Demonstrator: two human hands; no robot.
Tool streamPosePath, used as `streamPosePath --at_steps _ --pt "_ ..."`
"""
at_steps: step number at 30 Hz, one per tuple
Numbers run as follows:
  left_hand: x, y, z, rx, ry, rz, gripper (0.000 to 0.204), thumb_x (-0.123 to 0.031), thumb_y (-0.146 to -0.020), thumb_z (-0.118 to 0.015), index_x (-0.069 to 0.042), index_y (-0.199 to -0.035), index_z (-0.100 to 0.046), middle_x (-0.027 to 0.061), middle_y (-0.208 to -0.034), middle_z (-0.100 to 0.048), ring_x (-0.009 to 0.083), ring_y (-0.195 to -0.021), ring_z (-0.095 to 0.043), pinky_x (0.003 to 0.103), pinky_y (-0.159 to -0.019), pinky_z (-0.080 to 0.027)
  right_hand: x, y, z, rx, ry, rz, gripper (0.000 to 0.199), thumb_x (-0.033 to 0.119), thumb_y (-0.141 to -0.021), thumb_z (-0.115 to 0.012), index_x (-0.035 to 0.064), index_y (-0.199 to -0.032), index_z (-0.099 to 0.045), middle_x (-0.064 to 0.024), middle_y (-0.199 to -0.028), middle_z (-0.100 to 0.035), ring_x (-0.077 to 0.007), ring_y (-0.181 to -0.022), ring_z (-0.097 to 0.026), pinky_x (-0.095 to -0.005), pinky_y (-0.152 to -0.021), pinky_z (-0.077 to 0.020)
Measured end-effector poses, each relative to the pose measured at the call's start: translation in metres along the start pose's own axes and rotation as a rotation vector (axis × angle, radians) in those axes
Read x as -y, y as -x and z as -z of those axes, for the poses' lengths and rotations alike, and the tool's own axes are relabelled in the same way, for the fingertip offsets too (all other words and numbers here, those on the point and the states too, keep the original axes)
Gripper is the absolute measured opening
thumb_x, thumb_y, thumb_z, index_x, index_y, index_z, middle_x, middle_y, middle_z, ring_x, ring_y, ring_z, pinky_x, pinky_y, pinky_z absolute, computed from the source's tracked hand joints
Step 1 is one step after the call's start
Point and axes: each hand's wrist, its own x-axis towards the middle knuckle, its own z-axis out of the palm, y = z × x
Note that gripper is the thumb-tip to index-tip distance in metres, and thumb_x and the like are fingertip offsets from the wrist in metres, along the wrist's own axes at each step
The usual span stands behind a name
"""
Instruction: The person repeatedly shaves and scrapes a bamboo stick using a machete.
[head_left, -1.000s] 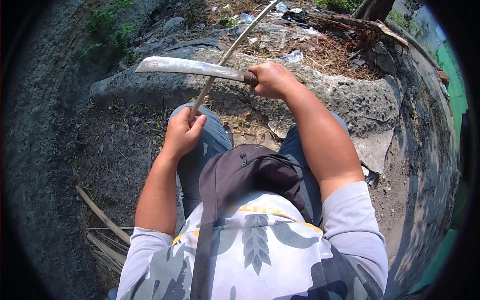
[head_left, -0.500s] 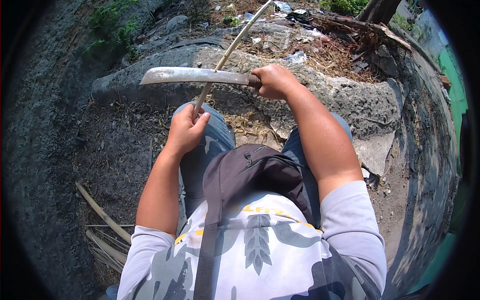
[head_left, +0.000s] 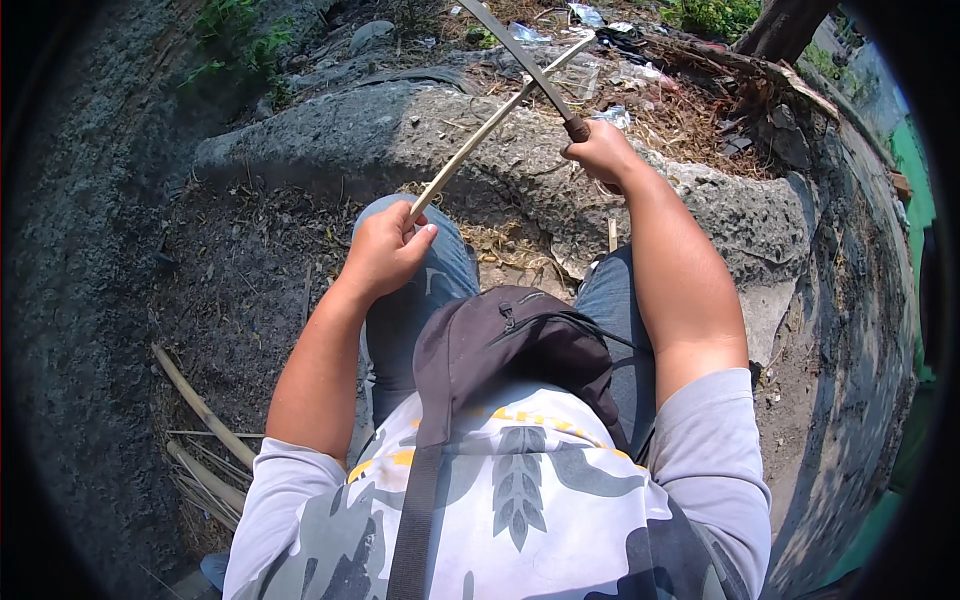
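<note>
Item, trimming step in hand: left hand (head_left: 385,250) clenched on the near end of a thin stick (head_left: 495,122) slanting up over the knees, right hand (head_left: 600,152) gripping a blade (head_left: 515,58) crossing its far part; next move likely needs a controlled, outward cut.

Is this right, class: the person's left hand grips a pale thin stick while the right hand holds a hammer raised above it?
Not quite. In the head view the right hand holds a long-bladed knife, not a hammer, its blade crossing the stick. The left hand does grip the stick's near end.
</note>
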Motion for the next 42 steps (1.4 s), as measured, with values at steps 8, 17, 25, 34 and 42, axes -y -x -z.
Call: streamPosePath --at_steps 8,17,25,34,42 --pt "-0.006 0.001 0.003 0.025 -0.011 0.077 0.03 -0.027 -0.096 -0.072 0.002 -0.1 -0.067 0.0015 -0.072 -0.054 0.0115 -0.068 -0.049 0.032 -0.062 -0.043 0.062 0.033 -0.025 0.139 0.293 0.302 0.032 0.029 -0.082 -0.081 0.0047 -0.099 -0.07 -0.0181 -0.092 -0.074 -0.0339 -0.09 -0.071 -0.0442 -0.081 -0.0532" --pt "-0.007 -0.004 0.0 0.025 0.015 0.051 0.03 -0.022 -0.094 -0.074 0.004 -0.106 -0.067 0.003 -0.074 -0.055 0.0129 -0.069 -0.051 0.031 -0.064 -0.044 0.06 0.031 -0.016 0.165 0.476 0.202 0.026 0.033 -0.088 -0.076 0.0212 -0.112 -0.076 -0.0086 -0.11 -0.077 -0.0286 -0.106 -0.072 -0.0442 -0.091 -0.0565" --pt "0.002 0.0 0.0 -0.044 0.062 0.016 0.027 -0.019 -0.09 -0.073 0.004 -0.103 -0.067 0.0053 -0.066 -0.058 0.0157 -0.06 -0.056 0.033 -0.06 -0.046 0.079 0.047 -0.054 0.123 0.367 0.4 0.027 0.026 -0.082 -0.076 0.0151 -0.107 -0.073 -0.0165 -0.098 -0.075 -0.0377 -0.097 -0.072 -0.0485 -0.083 -0.0564" --pt "0.004 0.005 -0.002 -0.049 0.089 0.02 0.025 -0.02 -0.09 -0.073 0.002 -0.097 -0.066 0.0048 -0.065 -0.056 0.015 -0.06 -0.054 0.034 -0.059 -0.046 0.021 0.001 -0.002 -0.17 0.047 0.024 0.023 0.017 -0.081 -0.069 0.0059 -0.101 -0.071 -0.0173 -0.09 -0.073 -0.0301 -0.084 -0.072 -0.0423 -0.077 -0.0541" --pt "-0.002 0.0 0.0 -0.023 0.063 0.032 0.026 -0.021 -0.09 -0.074 0.002 -0.099 -0.066 0.0047 -0.064 -0.055 0.0156 -0.059 -0.054 0.035 -0.058 -0.045 0.031 0.008 -0.027 0.045 0.126 0.185 0.033 0.024 -0.082 -0.08 0.0022 -0.105 -0.069 -0.0176 -0.091 -0.073 -0.0314 -0.087 -0.071 -0.0423 -0.079 -0.0534"
